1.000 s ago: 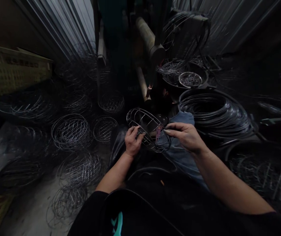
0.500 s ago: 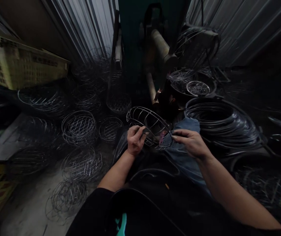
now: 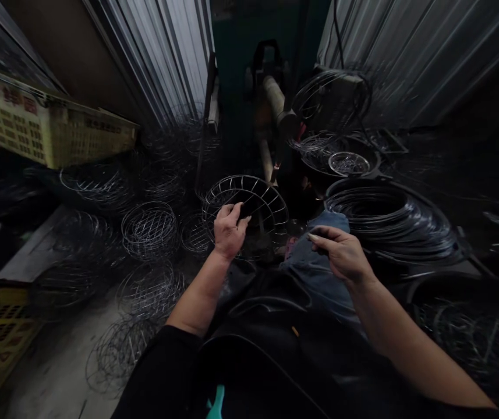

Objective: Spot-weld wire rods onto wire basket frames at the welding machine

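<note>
A round wire basket (image 3: 278,205) with a double rim and short cross wires is tilted in front of my knees, near the welding machine's lower bar (image 3: 266,160). My left hand (image 3: 230,231) grips the near left side of the basket, fingers curled at its wires; its lower part is dark and partly hidden. Apart from the basket, over the jeans leg (image 3: 317,270), my right hand (image 3: 340,250) has thumb and fingers pinched together. Whatever may be between those fingertips is too small to make out.
Stacks of wire baskets (image 3: 149,230) stand on the left floor. A coil of wire (image 3: 406,224) lies at the right, behind it a tub with a small wire ring (image 3: 349,164). Yellow crates (image 3: 17,131) are at the left. A machine arm (image 3: 275,99) juts out ahead.
The wire basket has turned its round face toward me and shifted left with my left hand. My right hand has let go of its rim. The camera view has tilted slightly upward.
</note>
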{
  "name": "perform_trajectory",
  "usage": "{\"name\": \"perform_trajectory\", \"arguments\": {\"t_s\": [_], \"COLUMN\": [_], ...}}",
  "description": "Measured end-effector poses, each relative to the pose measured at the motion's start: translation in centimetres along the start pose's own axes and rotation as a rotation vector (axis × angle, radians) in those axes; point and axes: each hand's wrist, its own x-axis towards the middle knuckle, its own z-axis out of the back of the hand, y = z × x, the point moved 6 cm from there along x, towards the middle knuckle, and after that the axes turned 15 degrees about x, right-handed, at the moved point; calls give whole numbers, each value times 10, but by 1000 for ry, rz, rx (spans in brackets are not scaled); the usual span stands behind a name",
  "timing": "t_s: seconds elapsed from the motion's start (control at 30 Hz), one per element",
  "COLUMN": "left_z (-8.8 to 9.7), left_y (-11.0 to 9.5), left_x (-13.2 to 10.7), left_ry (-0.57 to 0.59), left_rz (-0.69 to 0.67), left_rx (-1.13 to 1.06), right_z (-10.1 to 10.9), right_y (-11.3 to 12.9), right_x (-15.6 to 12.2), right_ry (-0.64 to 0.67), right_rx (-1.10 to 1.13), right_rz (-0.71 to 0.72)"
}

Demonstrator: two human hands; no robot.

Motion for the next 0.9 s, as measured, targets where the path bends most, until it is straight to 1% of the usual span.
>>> {"name": "perform_trajectory", "arguments": {"t_s": [0.07, 0.1, 0.17, 0.2, 0.27, 0.3, 0.37, 0.5, 0.57, 0.63, 0.77, 0.9], "left_z": [2, 3, 3, 0, -12, -18, -27, -41, -47, -50, -51, -49], "left_y": [9, 16, 34, 43, 56, 58, 56, 43, 36, 32, 32, 35], "left_x": [2, 3, 3, 1, -4, -9, -17, -32, -37, -38, -40, -43], "left_ry": [-6, -29, -75, -76, -28, 12, 82, 138, 158, 177, 198, 201], "left_rz": [103, 177, 377, 493, 728, 824, 938, 1008, 1026, 1027, 1016, 1010], "left_rx": [-167, -285, -598, -778, -1136, -1289, -1485, -1651, -1708, -1731, -1769, -1824], "right_z": [3, 6, 11, 14, 17, 17, 17, 14, 16, 21, 28, 26], "right_y": [-2, -3, -6, -7, -12, -14, -19, -28, -32, -36, -45, -53], "right_x": [-2, -2, -2, -2, -1, -1, -3, -6, -6, -4, 1, 2], "right_ry": [16, 19, 22, 20, 6, -1, -15, -11, -9, -34, -71, -80], "right_rx": [-11, -13, -10, -6, 6, 13, 28, 52, 57, 55, 54, 43], "right_rz": [-11, -18, -36, -47, -78, -97, -139, -199, -217, -223, -233, -279]}}
